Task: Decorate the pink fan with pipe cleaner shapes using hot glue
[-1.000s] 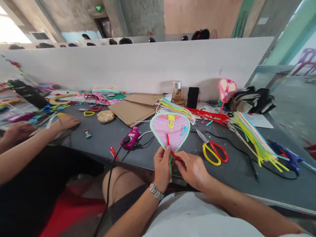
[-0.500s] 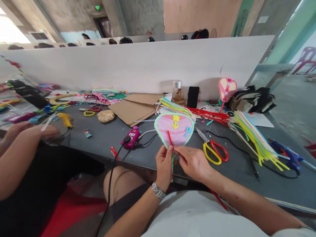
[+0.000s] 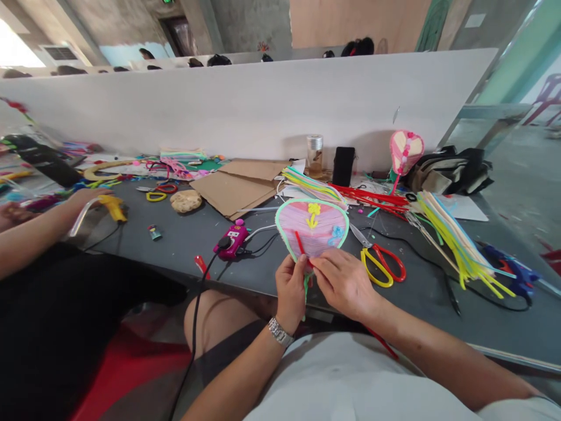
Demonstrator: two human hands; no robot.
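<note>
My left hand (image 3: pixel 290 290), a metal watch on its wrist, grips the green stem (image 3: pixel 305 290) of a pink fan-shaped craft (image 3: pixel 312 227). The fan has a mint pipe-cleaner rim, a yellow flower and a blue bow. My right hand (image 3: pixel 344 283) pinches a red pipe cleaner (image 3: pixel 300 243) against the fan's lower edge. Its far end is partly hidden behind my fingers. Red-and-yellow scissors (image 3: pixel 380 266) lie on the table to the right of my hands.
A magenta glue gun (image 3: pixel 231 242) with a black cord lies left of me, near flat cardboard (image 3: pixel 236 190). Bundled pipe cleaners (image 3: pixel 460 245) lie right. A co-worker's hand (image 3: pixel 87 197) is over a yellow glue gun (image 3: pixel 114 207).
The fan has turned slightly, and my right hand has moved up over its lower edge. The co-worker's hand has moved from beside the yellow glue gun to over it.
</note>
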